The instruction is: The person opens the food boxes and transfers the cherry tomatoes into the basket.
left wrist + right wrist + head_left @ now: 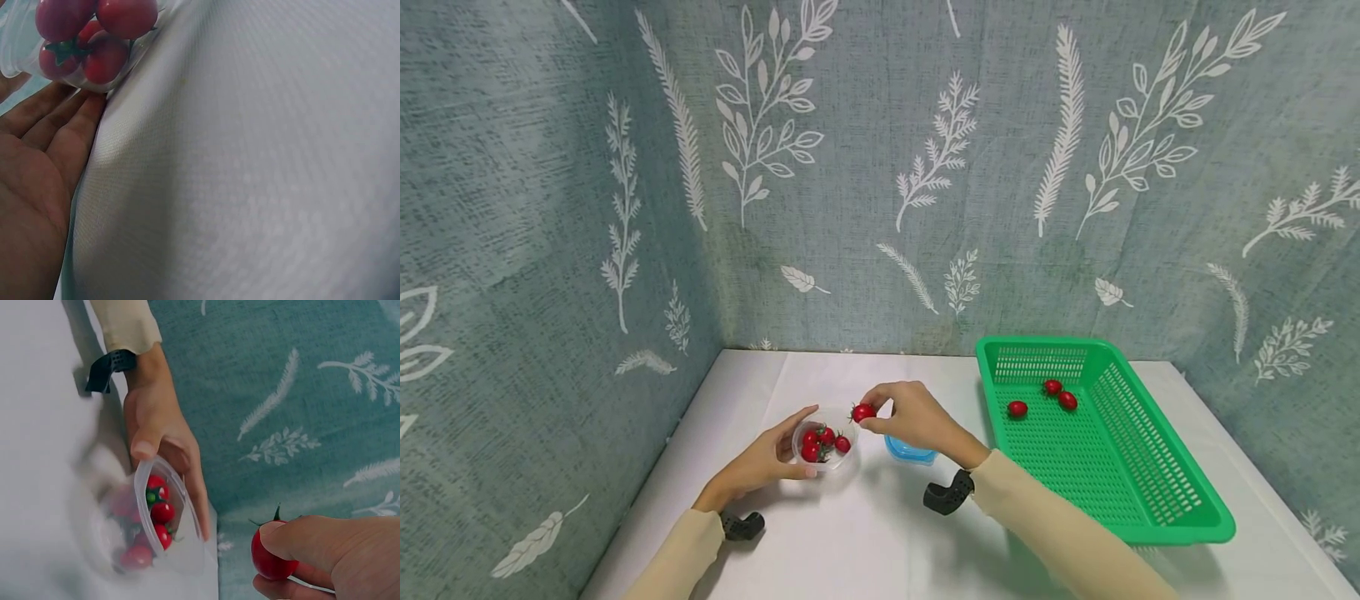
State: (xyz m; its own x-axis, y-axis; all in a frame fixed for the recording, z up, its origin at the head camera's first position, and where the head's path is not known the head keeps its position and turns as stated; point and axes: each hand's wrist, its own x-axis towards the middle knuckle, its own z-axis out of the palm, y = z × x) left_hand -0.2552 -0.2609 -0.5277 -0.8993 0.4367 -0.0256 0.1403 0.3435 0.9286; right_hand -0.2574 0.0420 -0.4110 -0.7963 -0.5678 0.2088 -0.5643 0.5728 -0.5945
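In the head view my right hand [917, 414] pinches a red cherry tomato [862, 413] between thumb and fingers, just off the right rim of a clear plastic container [847, 461]. The right wrist view shows the same cherry tomato [270, 553] with its green stem upward. My left hand [767, 458] holds the container from the left, thumb on the near side and fingers on the far side. Several cherry tomatoes [810, 451] lie inside it. Through its clear wall, red tomatoes [103, 59] also show in the left wrist view, above the left fingers.
A green plastic basket [1150, 442] stands on the right of the white table [850, 542], with 3 cherry tomatoes [1017, 409] near its far left. Partly under my right hand lies a blue lid [910, 452]. Patterned fabric walls [865, 167] close off the back and left.
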